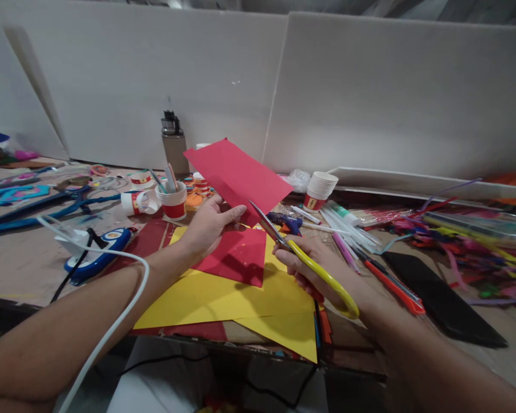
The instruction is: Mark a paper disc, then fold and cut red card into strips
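My left hand [212, 223] grips a sheet of red paper [243, 178] by its lower edge, thumb on top, and holds it tilted above the table. My right hand [309, 258] is closed on a pair of scissors [320, 275] with a yellow handle. The blades point up and left, with their tips at the lower edge of the red sheet; whether they touch it I cannot tell. Beneath both hands lies another red piece of paper [241, 261], resting on yellow sheets [189, 301] at the table's front edge.
Left of the paper stand a paper cup [172, 203] with tools in it and a blue-and-white power strip [107, 249]. A bottle [174, 143] is at the back. To the right are stacked cups [320, 189], a red utility knife [393, 287] and a black phone-like slab [445, 298].
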Available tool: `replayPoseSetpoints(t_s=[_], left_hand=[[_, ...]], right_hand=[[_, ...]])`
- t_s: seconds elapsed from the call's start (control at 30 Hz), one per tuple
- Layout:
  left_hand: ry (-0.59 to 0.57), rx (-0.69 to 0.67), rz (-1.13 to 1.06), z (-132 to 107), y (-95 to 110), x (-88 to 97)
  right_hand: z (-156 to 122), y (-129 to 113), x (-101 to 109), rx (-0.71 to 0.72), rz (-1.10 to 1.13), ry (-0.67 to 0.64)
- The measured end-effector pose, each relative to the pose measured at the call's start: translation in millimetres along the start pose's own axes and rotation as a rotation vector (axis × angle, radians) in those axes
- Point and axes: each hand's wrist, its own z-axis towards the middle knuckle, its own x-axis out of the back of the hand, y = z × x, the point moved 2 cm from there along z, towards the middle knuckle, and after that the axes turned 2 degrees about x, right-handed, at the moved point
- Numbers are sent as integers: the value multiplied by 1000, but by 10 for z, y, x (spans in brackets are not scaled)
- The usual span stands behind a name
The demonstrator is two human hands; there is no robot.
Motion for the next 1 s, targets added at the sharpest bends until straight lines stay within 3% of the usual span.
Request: replayPoseSetpoints(t_s=[1.0], left_hand=[[-11, 17, -18, 1, -7, -1]], right_hand=[[-30, -32, -42, -47, -8, 14]])
